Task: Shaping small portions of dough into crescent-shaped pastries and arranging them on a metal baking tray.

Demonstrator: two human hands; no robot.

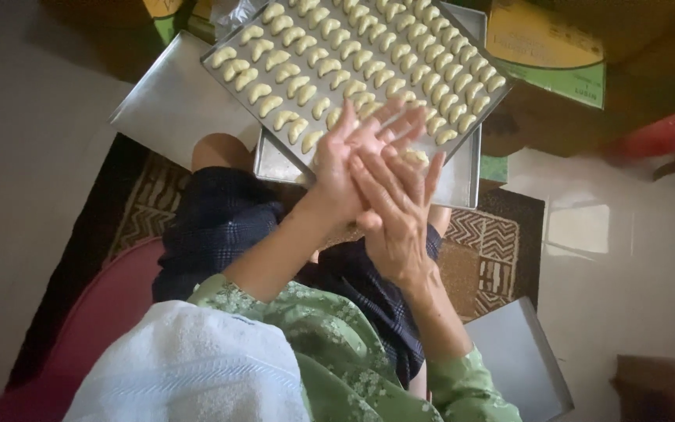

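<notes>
- Palms pressed flat together over the lap: left hand (353, 152) under, right hand (392, 207) on top, fingers spread, as for rolling dough between them. Whether any dough sits inside, I cannot tell.
- Tray (462, 117) rests just beyond the knees, tilted, within easy reach, filled with rows of pale crescents (337, 55).
- Spare trays (173, 101) lie beneath it on the floor.

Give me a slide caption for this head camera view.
Hands pressed palm to palm above a metal tray of crescent-shaped dough pieces.
</notes>
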